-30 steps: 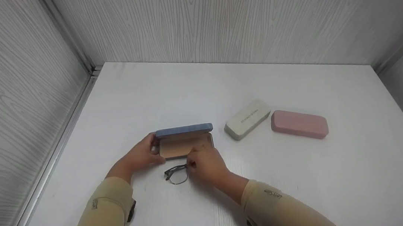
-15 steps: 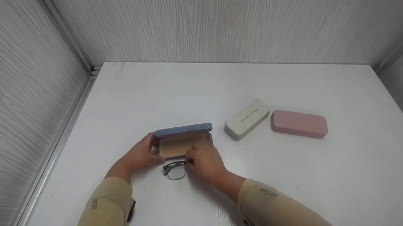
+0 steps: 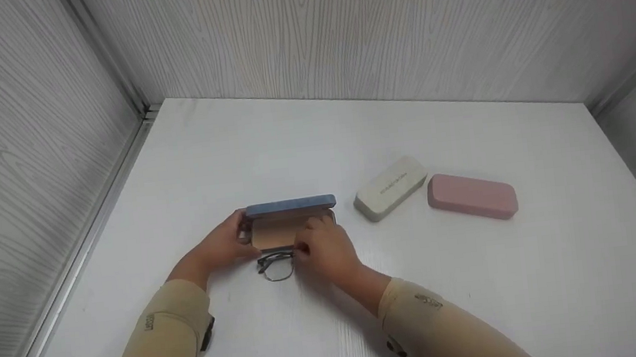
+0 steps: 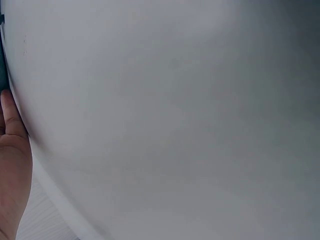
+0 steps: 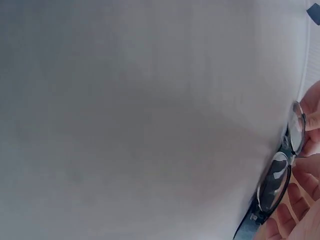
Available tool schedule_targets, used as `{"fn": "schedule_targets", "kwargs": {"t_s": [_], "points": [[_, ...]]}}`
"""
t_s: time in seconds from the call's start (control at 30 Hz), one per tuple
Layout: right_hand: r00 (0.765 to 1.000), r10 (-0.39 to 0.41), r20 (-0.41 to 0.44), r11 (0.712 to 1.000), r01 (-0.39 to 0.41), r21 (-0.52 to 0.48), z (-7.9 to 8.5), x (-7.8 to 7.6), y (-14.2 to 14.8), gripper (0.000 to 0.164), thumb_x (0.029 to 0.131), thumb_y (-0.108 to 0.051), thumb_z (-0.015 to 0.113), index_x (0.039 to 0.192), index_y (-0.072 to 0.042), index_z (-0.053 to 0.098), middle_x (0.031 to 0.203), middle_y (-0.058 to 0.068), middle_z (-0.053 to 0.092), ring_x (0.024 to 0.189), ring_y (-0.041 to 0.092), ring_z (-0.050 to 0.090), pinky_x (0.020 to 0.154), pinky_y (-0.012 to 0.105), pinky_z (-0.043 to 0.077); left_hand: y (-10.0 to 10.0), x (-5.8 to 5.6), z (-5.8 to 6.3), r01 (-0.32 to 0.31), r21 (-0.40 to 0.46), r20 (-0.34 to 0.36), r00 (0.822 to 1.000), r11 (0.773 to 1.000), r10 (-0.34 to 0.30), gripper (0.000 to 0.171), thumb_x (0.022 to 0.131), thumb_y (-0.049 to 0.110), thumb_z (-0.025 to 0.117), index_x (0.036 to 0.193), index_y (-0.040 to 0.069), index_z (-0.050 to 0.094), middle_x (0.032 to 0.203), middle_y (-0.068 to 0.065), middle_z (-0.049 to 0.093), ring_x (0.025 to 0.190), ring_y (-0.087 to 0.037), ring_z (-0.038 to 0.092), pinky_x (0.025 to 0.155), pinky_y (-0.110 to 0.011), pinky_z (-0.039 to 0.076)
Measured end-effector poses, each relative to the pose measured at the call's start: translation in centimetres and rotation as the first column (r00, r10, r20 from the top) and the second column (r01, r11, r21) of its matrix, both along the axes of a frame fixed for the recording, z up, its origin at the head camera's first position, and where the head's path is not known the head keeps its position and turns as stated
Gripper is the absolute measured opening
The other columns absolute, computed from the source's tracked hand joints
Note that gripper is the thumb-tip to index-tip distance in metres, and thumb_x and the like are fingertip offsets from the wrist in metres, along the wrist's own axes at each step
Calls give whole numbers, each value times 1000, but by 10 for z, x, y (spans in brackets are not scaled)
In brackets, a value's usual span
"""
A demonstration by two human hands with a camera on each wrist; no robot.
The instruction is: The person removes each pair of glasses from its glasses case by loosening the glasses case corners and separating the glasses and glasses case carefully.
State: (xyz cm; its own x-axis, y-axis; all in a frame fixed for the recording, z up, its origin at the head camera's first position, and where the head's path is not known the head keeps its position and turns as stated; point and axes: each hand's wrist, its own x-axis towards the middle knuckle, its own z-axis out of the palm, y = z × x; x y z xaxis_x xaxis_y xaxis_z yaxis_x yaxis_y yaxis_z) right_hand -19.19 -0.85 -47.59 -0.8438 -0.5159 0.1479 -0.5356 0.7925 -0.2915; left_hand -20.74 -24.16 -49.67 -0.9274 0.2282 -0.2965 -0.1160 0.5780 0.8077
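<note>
An eyeglass case with a blue lid stands open in the head view, its tan inside facing the person. My left hand grips its left end, thumb at the front edge and fingers behind. The left wrist view catches only this hand and a dark strip of the case. My right hand pinches the glasses at the case's front edge, hiding their right part. Both lenses of the glasses show in the right wrist view, beside the curled fingers of the right hand.
A cream case with dark lettering lies shut to the right. Beside it is a shut pink case. The white table meets wood-grain panels at the back and on both sides.
The glasses have moved up toward the case's front edge in my right hand, and their dark top bar now lies closer to it. My left hand and the case have stayed put.
</note>
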Motion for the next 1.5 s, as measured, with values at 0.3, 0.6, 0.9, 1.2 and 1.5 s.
{"fn": "schedule_targets", "kwargs": {"t_s": [0.3,0.6,0.9,1.2,1.5], "points": [[989,23,145,951,23,-309,34,-23,17,13,82,-28,67,85,-16,69,85,-6,58,83,11,54,74,26,48,0,0,0,-2,20,13,1000,1000,1,91,72,11,76,143,10,19,136,-9,37,128,-24,34,104,-36,34],[928,-57,367,850,238,-470,42,-54,35,51,81,-41,66,122,-14,52,124,7,46,112,23,47,93,33,45,-2,0,-2,-15,7,52,999,1000,14,98,72,15,77,145,10,12,139,-11,34,130,-25,33,104,-36,35],[747,-58,662,842,392,-369,28,-67,38,79,82,-60,52,144,-18,27,143,11,35,130,25,34,105,43,33,0,0,0,-20,-5,48,999,1000,20,95,73,13,76,145,11,14,136,-10,35,129,-25,34,103,-36,36],[706,-80,703,878,384,-285,21,-75,43,69,84,-49,59,139,-14,38,139,10,40,128,24,38,102,41,37,4,1,1,-26,9,58,998,1000,26,98,73,12,76,146,8,10,143,-11,28,132,-25,29,104,-35,34],[663,-2,749,836,412,-363,14,-77,45,58,84,-42,62,129,-7,50,129,7,50,122,20,44,102,37,37,5,2,2,-3,-28,28,1000,1000,3,92,74,11,74,144,9,14,141,-10,31,131,-23,31,103,-33,36]]}}
